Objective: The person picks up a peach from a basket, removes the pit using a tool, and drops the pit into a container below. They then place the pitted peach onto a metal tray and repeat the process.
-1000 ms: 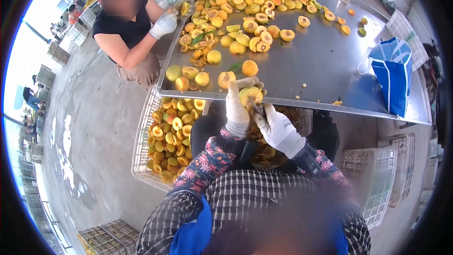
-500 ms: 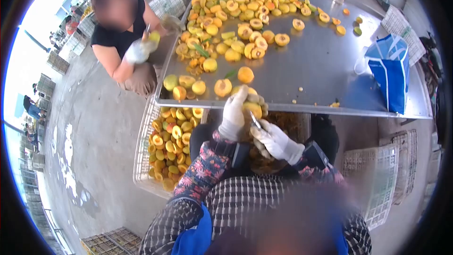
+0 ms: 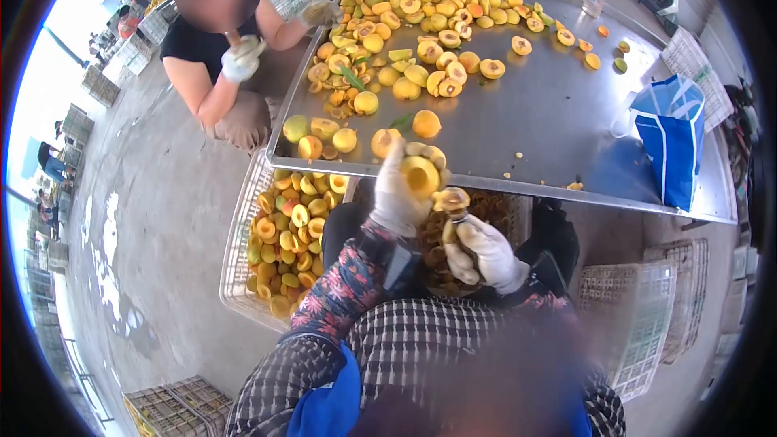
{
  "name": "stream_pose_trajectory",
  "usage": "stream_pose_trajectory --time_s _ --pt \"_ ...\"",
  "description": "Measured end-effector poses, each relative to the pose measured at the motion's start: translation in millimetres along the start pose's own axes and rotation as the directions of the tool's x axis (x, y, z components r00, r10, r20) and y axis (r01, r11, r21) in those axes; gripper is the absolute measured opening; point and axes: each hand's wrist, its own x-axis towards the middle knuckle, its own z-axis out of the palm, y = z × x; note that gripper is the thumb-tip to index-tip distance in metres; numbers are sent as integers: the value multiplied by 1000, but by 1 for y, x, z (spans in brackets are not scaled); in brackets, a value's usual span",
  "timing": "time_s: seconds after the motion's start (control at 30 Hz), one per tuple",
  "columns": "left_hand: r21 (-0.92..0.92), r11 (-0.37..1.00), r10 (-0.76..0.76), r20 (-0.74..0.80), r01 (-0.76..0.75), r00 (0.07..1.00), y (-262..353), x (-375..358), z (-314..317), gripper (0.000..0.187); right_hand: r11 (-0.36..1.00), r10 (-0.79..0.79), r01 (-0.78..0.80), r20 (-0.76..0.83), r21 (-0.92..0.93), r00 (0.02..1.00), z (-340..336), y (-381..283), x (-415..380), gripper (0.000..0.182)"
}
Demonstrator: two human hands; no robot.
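Observation:
My left hand [image 3: 395, 194], in a whitish glove, is closed around a peach half [image 3: 422, 177] near the table's front edge. The half's cut face points up and shows a hollow with no stone in it. To its right, my gloved right hand [image 3: 490, 255] grips a small pitting knife [image 3: 459, 215], mostly hidden by the fingers. On the knife's tip sits a cut-out piece of peach core [image 3: 452, 200], just apart from the half. Whole and halved peaches [image 3: 427, 124] lie on the metal table beyond my hands.
A white crate [image 3: 235, 275] of peach halves stands left of my knees; a container of scraps [image 3: 506, 214] is under the table edge. A blue bag [image 3: 670, 142] stands on the table [image 3: 558, 121] at right. A co-worker [image 3: 214, 48] sits at the left. Stacked crates [image 3: 627, 307] stand right.
The knife tip has come out of the peach half with the core piece on it. My left hand has turned the half's hollow face up. The co-worker's hand has shifted.

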Motion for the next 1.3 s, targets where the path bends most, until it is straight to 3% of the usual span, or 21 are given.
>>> stream_pose_trajectory --time_s 0.07,0.13,0.17,0.2,0.23,0.27,0.3,0.33,0.4,0.5,0.6,0.67,0.7,0.8,0.9,0.97,1.03,1.13,1.17,1.27,1.3 --pt "-21 985 155 -328 -171 932 19 -10 16 30 985 2 -15 -78 -173 997 -15 -3 -8 34" --pt "224 906 411 -264 -359 873 47 -29 -11 28 877 111 -181 -179 -445 978 -28 -9 -17 37" --pt "477 811 494 -251 -337 833 70 -40 -27 27 759 153 -273 -245 -591 957 -36 -5 -19 38" --pt "697 658 570 -214 -284 793 96 -49 -44 27 610 174 -354 -316 -709 933 -45 2 -22 40" --pt "905 401 616 -151 -142 774 118 -52 -68 28 304 26 -201 -203 -931 979 -53 9 -28 43" --pt "995 95 638 -78 23 766 135 -56 -87 29 199 -1 -198 -203 -960 979 -54 13 -32 50" --pt "991 -75 601 -46 113 798 142 -64 -89 30 137 15 -255 -255 -957 967 -52 17 -34 48" --pt "978 -202 612 84 52 786 144 -62 -88 30 70 27 -310 -309 -948 951 -52 19 -34 47" --pt "894 -445 577 337 -60 744 141 -44 -74 31 48 -57 -227 -230 -973 972 -60 27 -29 45" --pt "859 -495 388 356 -134 850 115 17 -52 38 54 -92 -203 -207 -978 974 -61 26 -24 39" --pt "673 -738 255 346 -50 903 97 62 -74 55 9 -75 -248 -248 -969 966 -62 25 -22 38" --pt "812 -576 126 -25 94 992 103 84 -66 59 -44 -65 -267 -264 -963 962 -68 30 -23 37" --pt "845 -500 28 -203 189 979 104 90 -63 62 -79 -45 -260 -257 -962 965 -73 33 -24 42" --pt "914 -371 18 -171 166 985 103 88 -62 58 -78 -68 -216 -211 -973 975 -71 32 -27 50" --pt "982 -88 160 -151 167 975 98 71 -50 48 40 -182 -167 -172 -985 968 -62 24 -21 53" --pt "851 525 216 -119 -13 969 91 65 -53 42 144 -257 -120 -154 -982 954 -57 17 -14 52" --pt "397 898 231 -65 -187 971 85 55 -54 42 218 -309 -29 -97 -975 946 -49 9 -5 49" --pt "13 997 81 45 -81 996 77 31 -31 41 432 -246 -58 -179 -900 953 -17 -17 13 45" --pt "-10 994 112 78 -112 991 66 21 -21 40 280 -468 119 -27 -952 883 -13 -18 21 40" --pt "117 986 107 83 -116 991 44 2 -6 40 271 -616 315 87 -910 783 -5 -33 45 38" --pt "259 959 86 129 -118 988 40 -6 2 34 410 -537 311 49 -857 842 8 -44 44 37"
